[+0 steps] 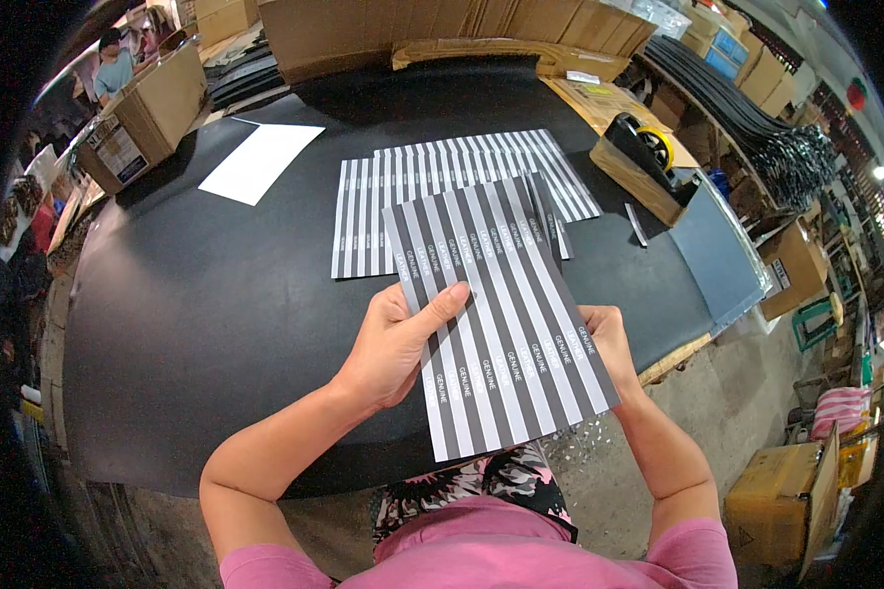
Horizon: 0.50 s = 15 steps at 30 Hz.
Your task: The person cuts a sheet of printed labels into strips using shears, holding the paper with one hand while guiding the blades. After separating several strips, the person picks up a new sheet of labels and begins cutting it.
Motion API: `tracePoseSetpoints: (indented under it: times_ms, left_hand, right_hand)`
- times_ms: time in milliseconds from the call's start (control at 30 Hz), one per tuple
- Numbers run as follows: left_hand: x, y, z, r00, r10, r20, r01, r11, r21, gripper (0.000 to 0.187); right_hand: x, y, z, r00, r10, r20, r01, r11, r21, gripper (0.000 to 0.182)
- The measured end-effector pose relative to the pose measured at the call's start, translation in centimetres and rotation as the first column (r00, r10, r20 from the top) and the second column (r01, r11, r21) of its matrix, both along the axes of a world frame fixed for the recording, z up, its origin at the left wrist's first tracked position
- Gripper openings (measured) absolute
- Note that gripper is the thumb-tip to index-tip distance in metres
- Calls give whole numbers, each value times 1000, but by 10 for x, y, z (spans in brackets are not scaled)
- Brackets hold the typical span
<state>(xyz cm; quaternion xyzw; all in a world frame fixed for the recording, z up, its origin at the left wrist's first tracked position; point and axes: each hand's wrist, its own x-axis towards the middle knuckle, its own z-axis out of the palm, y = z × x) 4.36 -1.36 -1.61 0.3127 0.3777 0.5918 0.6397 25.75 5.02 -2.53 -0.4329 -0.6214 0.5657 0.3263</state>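
A sheet with dark and white stripes, printed "GENUINE LEATHER" [506, 324], is held up tilted over the table's near edge. My left hand [403, 339] grips its left side, thumb pressed flat on the front and fingers behind. At the right edge, my right hand [607, 339] is closed against the sheet, its fingertips hidden behind. Further off, a spread of similar striped sheets [359, 211] lies overlapping on the black table [206, 324]. A narrow dark strip [562, 239] shows just beyond the held sheet's upper right side.
A plain white sheet [262, 162] lies at the left. To the right are a tape dispenser [648, 157] with yellow tape, a small loose strip [636, 225] and a grey board [702, 255]. Cardboard boxes [147, 123] stand round the table. Another person [115, 69] is at the far left.
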Motion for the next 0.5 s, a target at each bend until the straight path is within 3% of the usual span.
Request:
tracePoseSetpoints:
  times_ms: [500]
  left_hand:
    - [1, 0, -1, 1000, 2, -12, -3, 1000, -17, 25]
  right_hand:
    - [4, 1, -8, 999, 9, -45, -8, 1000, 28, 21]
